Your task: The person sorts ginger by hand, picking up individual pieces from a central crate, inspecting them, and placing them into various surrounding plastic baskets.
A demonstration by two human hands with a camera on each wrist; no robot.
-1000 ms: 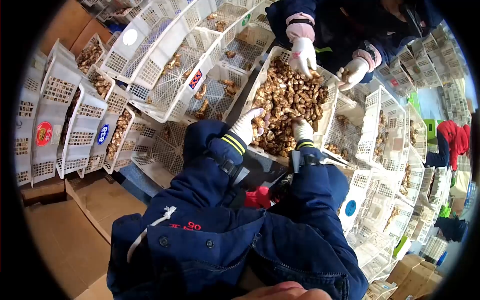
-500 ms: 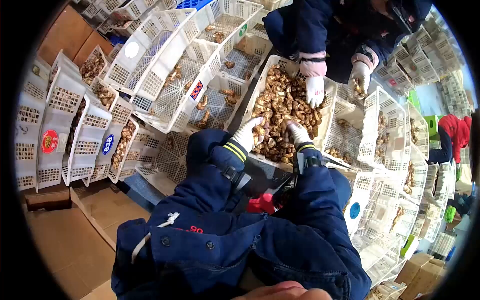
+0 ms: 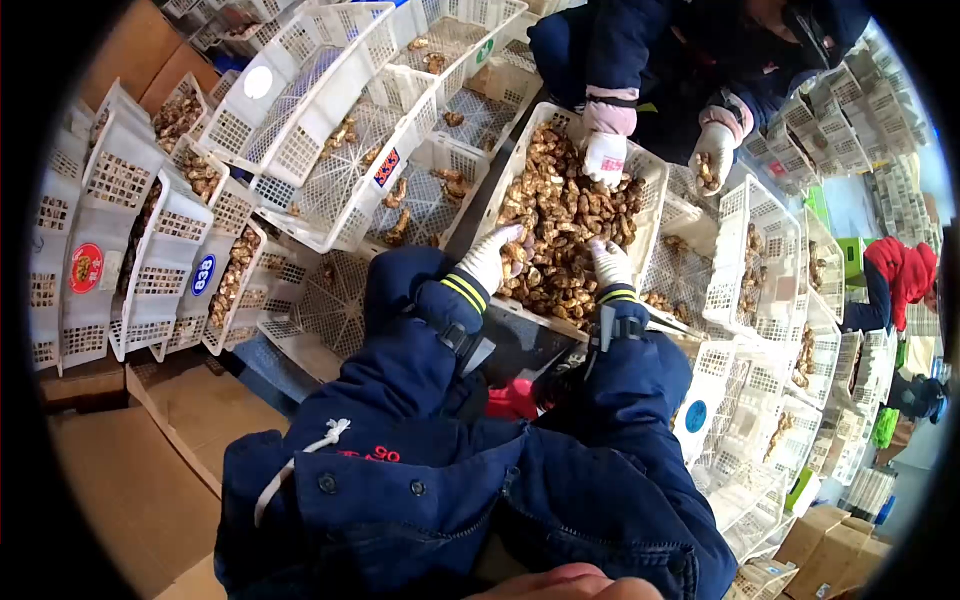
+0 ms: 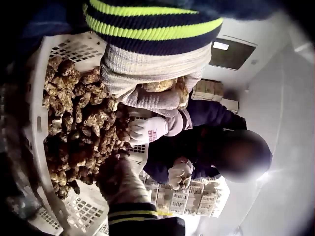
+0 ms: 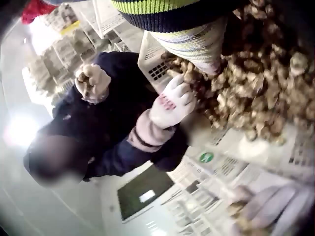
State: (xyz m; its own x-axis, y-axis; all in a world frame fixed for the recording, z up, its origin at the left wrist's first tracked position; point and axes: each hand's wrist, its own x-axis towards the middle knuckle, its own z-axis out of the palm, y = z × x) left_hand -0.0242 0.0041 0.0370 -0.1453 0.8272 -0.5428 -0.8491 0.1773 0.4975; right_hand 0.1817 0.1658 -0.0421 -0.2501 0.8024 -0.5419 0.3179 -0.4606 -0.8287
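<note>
A white plastic crate (image 3: 652, 205) stands before me, heaped with brown, knobbly mushrooms (image 3: 560, 190). At its left side my gloved left hand (image 3: 485, 260) curls round a few mushrooms (image 4: 160, 85), which show in its palm in the left wrist view. My gloved right hand (image 3: 612, 266) reaches over the near right part of the heap, fingertips at the mushrooms; I cannot tell whether it pinches one. Across the crate, another person's gloved hand (image 3: 605, 158) touches the heap, while their other hand (image 3: 713, 158) holds a mushroom.
Open crates (image 3: 340, 190) with scattered mushrooms stand to the left, one tagged 333. Fuller crates (image 3: 195, 270) line the far left. More crates (image 3: 755, 260) stack up on the right. Cardboard (image 3: 140, 480) lies at the lower left. A person in red (image 3: 900, 275) bends at the far right.
My right hand has shifted a little over the heap; my left stays at the crate's left side. The other person's hand went further into the heap, then drew back slightly; their other hand turned.
</note>
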